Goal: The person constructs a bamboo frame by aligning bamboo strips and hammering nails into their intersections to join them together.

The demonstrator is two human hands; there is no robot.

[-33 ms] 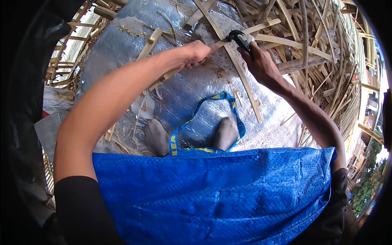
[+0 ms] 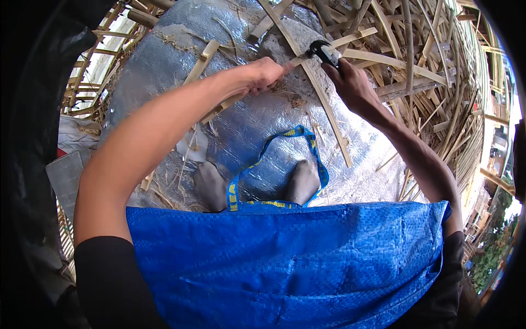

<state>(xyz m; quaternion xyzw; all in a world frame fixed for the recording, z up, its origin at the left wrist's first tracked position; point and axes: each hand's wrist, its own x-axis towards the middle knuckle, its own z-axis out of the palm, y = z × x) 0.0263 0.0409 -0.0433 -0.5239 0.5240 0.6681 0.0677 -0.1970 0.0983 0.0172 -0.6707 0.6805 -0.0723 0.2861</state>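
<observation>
My left hand [image 2: 266,74] is closed around a bamboo strip [image 2: 355,37], which sticks out on both sides of the fist. It crosses over or under a longer bamboo strip [image 2: 329,112]; I cannot tell which. My right hand [image 2: 353,85] grips a black hand tool [image 2: 324,52] with a curved, hooked head. The tool's head is at the held strip, close to the crossing; whether it bites into the strip is too small to tell. Below the hands is a grey stone-like block [image 2: 298,82]. A blue woven plastic sheet or bag [image 2: 285,257] covers my lap.
A blue and yellow strap [image 2: 267,143] loops around one of my feet [image 2: 303,178]. Silvery foil sheeting [image 2: 241,131] covers the ground. Piled bamboo strips [image 2: 416,49] lie at the far right. Another bamboo piece [image 2: 203,60] lies beyond my left forearm.
The tool in my right hand has tilted slightly, and the hand has shifted a little. My left hand keeps its grip on the bamboo strip.
</observation>
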